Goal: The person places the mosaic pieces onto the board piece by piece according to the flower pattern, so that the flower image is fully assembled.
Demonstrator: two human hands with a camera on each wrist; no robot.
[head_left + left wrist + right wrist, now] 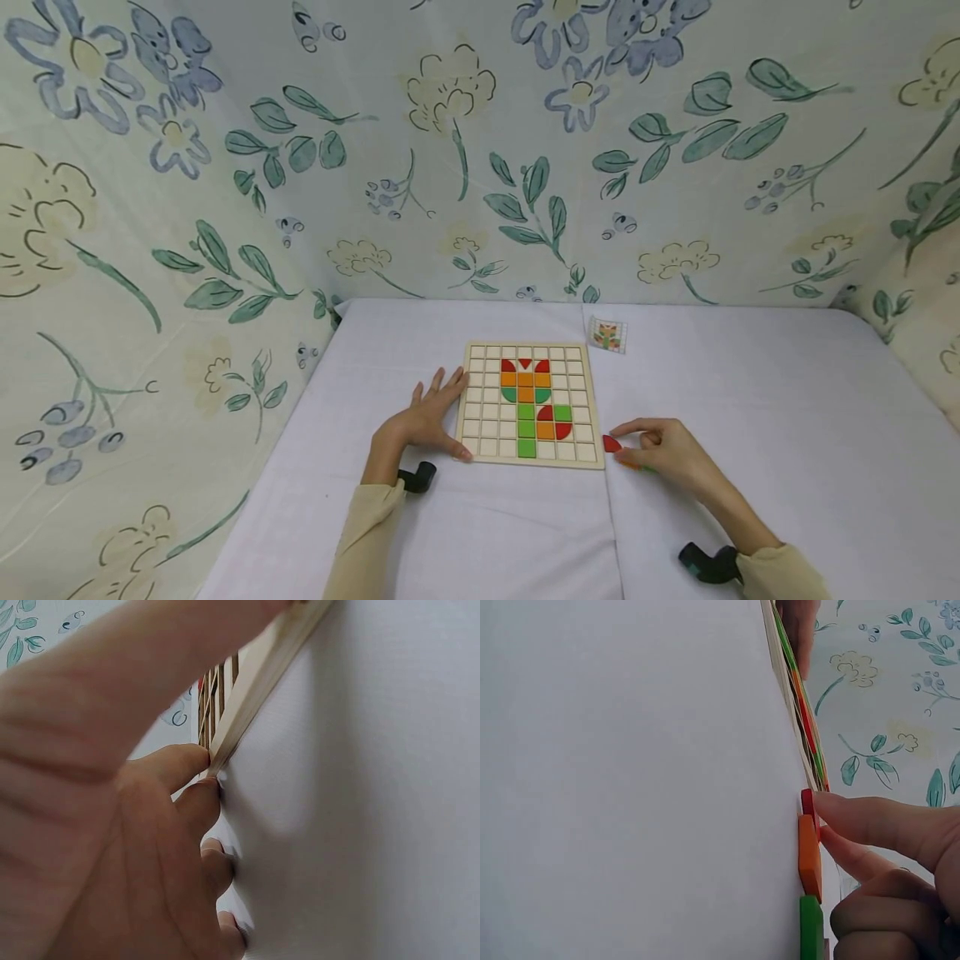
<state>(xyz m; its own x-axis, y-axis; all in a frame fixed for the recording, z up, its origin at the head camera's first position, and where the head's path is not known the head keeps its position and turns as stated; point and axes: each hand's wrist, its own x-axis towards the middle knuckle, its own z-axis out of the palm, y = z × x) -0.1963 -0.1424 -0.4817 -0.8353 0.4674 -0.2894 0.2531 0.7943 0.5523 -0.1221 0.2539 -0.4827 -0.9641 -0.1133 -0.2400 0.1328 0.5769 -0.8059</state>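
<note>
A wooden grid board (483, 446) lies on the white cloth, with red, orange and green tiles (527, 387) forming a flower-like figure. My left hand (423, 417) is spread at the board's left side, thumb at the near corner and fingertips along the edge. In the left wrist view its fingers (180, 765) reach the board's rim (251, 694). Right of the board, my right hand (667, 454) pinches a red rounded tile (611, 443) between thumb and index finger. Beside that tile, the right wrist view shows an orange tile (809, 855) and a green tile (811, 926), partly hidden by the hand in the head view.
A small picture card (607, 334) with a similar coloured figure lies behind the board's far right corner. The white-covered table (787, 400) meets a flower-patterned cloth (465, 167) at the back. Black wrist cameras (708, 564) sit at both sleeves.
</note>
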